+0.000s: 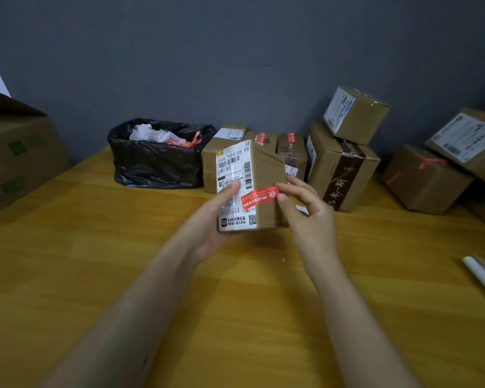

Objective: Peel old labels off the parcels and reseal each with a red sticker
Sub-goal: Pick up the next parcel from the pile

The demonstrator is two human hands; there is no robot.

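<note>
Hands (pixel 216 223) around parcel (pixel 267 172), boxes (pixel 345 166) behind

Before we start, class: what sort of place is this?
Probably a parcel-sorting or returns workroom: brown cardboard parcels with white shipping labels stacked by the grey wall, a black plastic bin bag of paper scraps, and a small brown cardboard box bearing a red sticker.

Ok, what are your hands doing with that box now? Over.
Left hand holds parcel up. Right hand pinches red sticker end. White shipping label still on. Nothing blocking.
</note>
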